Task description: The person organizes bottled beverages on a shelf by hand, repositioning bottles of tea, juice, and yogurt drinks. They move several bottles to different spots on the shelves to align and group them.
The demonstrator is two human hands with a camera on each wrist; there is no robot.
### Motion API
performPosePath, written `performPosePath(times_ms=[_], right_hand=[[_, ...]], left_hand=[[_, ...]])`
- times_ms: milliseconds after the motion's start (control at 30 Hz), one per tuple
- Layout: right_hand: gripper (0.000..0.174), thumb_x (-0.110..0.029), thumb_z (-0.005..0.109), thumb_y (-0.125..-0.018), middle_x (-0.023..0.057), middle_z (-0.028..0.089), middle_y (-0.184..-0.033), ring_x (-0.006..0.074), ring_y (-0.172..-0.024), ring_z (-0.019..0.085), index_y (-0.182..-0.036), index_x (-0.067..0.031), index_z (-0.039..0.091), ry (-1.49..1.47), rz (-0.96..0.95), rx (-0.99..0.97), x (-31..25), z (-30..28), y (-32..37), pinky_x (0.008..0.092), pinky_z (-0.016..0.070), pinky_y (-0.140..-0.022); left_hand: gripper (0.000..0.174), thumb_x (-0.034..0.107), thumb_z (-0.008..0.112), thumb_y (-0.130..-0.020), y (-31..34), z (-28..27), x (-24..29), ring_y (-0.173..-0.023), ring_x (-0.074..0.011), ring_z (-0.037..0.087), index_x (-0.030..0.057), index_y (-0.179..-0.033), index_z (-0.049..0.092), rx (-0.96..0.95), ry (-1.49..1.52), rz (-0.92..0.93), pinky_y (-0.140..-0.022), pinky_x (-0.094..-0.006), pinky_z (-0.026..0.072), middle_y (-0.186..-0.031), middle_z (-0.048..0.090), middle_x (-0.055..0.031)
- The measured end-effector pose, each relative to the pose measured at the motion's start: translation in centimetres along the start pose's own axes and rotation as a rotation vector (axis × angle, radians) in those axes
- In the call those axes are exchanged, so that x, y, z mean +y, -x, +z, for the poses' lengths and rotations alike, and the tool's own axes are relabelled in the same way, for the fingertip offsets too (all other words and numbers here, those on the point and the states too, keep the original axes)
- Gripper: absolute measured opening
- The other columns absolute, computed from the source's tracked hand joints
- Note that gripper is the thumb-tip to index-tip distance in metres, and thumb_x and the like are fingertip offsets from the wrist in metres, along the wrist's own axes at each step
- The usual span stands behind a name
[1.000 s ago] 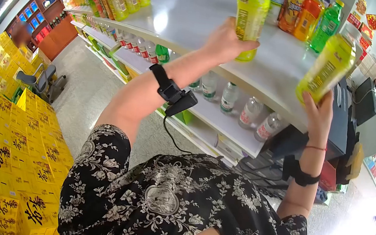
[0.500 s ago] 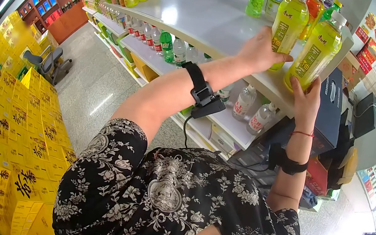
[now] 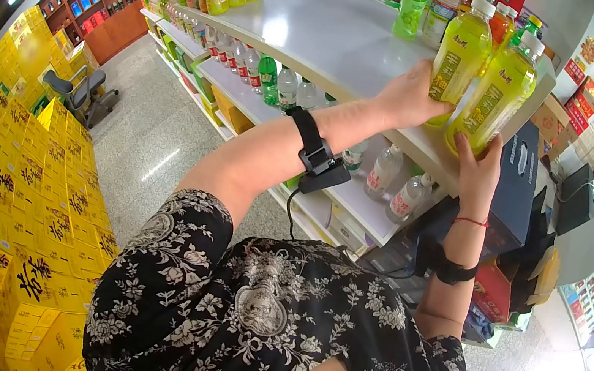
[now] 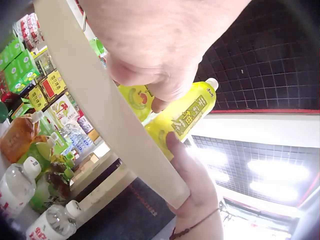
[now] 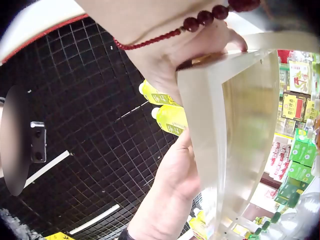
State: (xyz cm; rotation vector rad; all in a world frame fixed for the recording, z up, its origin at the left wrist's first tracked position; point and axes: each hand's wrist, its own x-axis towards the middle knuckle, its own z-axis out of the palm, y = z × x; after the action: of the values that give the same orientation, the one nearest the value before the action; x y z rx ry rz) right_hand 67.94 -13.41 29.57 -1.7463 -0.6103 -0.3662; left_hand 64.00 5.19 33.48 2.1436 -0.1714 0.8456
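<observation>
The right hand point(image 3: 479, 174) grips the lower part of a yellow-green, white-capped plastic bottle point(image 3: 496, 96) at the near end of a glossy white shelf point(image 3: 327, 36). The left hand point(image 3: 406, 98), gripping a matching yellow-green plastic bottle point(image 3: 461, 56), has brought it in from well apart; they seem paired now. Beyond stands a light-green plastic bottle point(image 3: 413, 7).

Bottles point(image 3: 497, 92) glossy see-through plastic; shelf point(image 3: 321, 24) smooth, glossy.
</observation>
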Motion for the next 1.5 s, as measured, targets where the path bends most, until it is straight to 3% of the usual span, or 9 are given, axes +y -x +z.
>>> performPosePath(times_ms=[667, 800, 867, 1000, 1100, 1200, 1233, 1367, 1500], right_hand=[[0.056, -0.014, 0.072, -0.085, 0.0099, 0.060, -0.115, 0.0161, -0.105, 0.056, -0.131, 0.0029, 0.045, -0.098, 0.018, -0.004, 0.8, -0.4, 0.1, 0.0281, 0.0440, -0.092], [0.052, -0.008, 0.068, -0.089, 0.0084, 0.056, -0.121, 0.0153, -0.110, 0.052, -0.132, 0.0028, 0.043, -0.084, 0.048, -0.016, 1.3, -0.9, 0.3, 0.0276, 0.0407, -0.096], [0.052, -0.007, 0.066, -0.090, 0.0090, 0.053, -0.126, 0.0159, -0.113, 0.050, -0.134, 0.0034, 0.041, -0.146, 0.040, -0.015, 2.7, -1.0, 0.0, 0.0283, 0.0391, -0.099], [0.055, -0.004, 0.061, -0.092, 0.0106, 0.048, -0.132, 0.0180, -0.118, 0.047, -0.139, 0.0051, 0.035, -0.201, 0.030, -0.018, 4.0, -1.7, 0.1, 0.0304, 0.0356, -0.103], [0.056, -0.006, 0.061, -0.093, 0.0108, 0.047, -0.133, 0.0182, -0.120, 0.046, -0.140, 0.0056, 0.034, -0.190, 0.044, -0.025, 4.6, -2.3, 0.3, 0.0305, 0.0349, -0.104], [0.059, -0.007, 0.061, -0.093, 0.0118, 0.045, -0.136, 0.0188, -0.122, 0.045, -0.142, 0.0057, 0.032, -0.176, 0.060, 0.009, 4.5, -2.5, 0.7, 0.0309, 0.0339, -0.104], [0.059, -0.007, 0.061, -0.093, 0.0118, 0.045, -0.136, 0.0188, -0.122, 0.045, -0.142, 0.0057, 0.032, -0.180, 0.062, 0.017, 4.7, -2.6, 0.8, 0.0309, 0.0339, -0.104], [0.061, -0.011, 0.063, -0.092, 0.0129, 0.041, -0.142, 0.0205, -0.126, 0.041, -0.142, 0.0059, 0.031, -0.148, 0.075, 0.037, 5.7, -3.6, 1.2, 0.0325, 0.0312, -0.107], [0.061, -0.013, 0.062, -0.093, 0.0127, 0.040, -0.143, 0.0211, -0.128, 0.040, -0.142, 0.0056, 0.032, -0.090, 0.092, 0.055, 5.5, -3.8, 1.3, 0.0330, 0.0291, -0.108]], left_hand=[[0.070, 0.027, 0.078, -0.073, 0.5, -0.2, -0.6, -0.116, -0.0400, 0.051, -0.0029, -0.126, 0.044, -0.003, 0.110, 0.064, -0.098, -0.0438, 0.0421, -0.121, 0.053, -0.0248], [0.083, 0.033, 0.081, -0.072, 0.3, 0.4, -1.6, -0.117, -0.0407, 0.051, -0.0031, -0.134, 0.039, -0.063, 0.088, 0.012, -0.101, -0.0441, 0.0406, -0.127, 0.050, -0.0253], [0.091, 0.036, 0.082, -0.070, 0.7, 0.4, -2.2, -0.119, -0.0401, 0.049, -0.0033, -0.138, 0.036, 0.045, 0.112, 0.082, -0.102, -0.0450, 0.0397, -0.130, 0.047, -0.0262], [0.087, 0.038, 0.079, -0.075, -1.3, -6.1, -5.0, -0.123, -0.0332, 0.047, -0.0018, -0.140, 0.036, 0.096, 0.189, -0.042, -0.096, -0.0398, 0.0463, -0.137, 0.044, -0.0219], [0.078, 0.033, 0.076, -0.080, -4.0, -15.5, -11.9, -0.125, -0.0291, 0.046, -0.0015, -0.138, 0.038, 0.389, 0.079, -0.040, -0.092, -0.0373, 0.0490, -0.139, 0.043, -0.0177], [0.077, 0.030, 0.071, -0.081, -6.5, -27.7, -19.6, -0.130, -0.0402, 0.037, -0.0040, -0.139, 0.034, 0.813, -0.556, -0.017, -0.110, -0.0459, 0.0295, -0.138, 0.040, -0.0265], [0.082, 0.032, 0.073, -0.078, -6.6, -31.6, -19.9, -0.133, -0.0414, 0.034, -0.0061, -0.139, 0.033, 0.863, -0.621, -0.208, -0.112, -0.0471, 0.0270, -0.140, 0.039, -0.0280], [0.094, 0.041, 0.080, -0.069, -6.7, -41.9, -25.7, -0.135, -0.0396, 0.033, -0.0092, -0.136, 0.036, 0.883, -0.583, -0.411, -0.111, -0.0447, 0.0287, -0.140, 0.040, -0.0289], [0.092, 0.046, 0.083, -0.064, -6.3, -43.6, -28.9, -0.128, -0.0378, 0.045, -0.0089, -0.127, 0.045, 0.719, -0.560, -0.690, -0.105, -0.0401, 0.0395, -0.133, 0.048, -0.0282]])
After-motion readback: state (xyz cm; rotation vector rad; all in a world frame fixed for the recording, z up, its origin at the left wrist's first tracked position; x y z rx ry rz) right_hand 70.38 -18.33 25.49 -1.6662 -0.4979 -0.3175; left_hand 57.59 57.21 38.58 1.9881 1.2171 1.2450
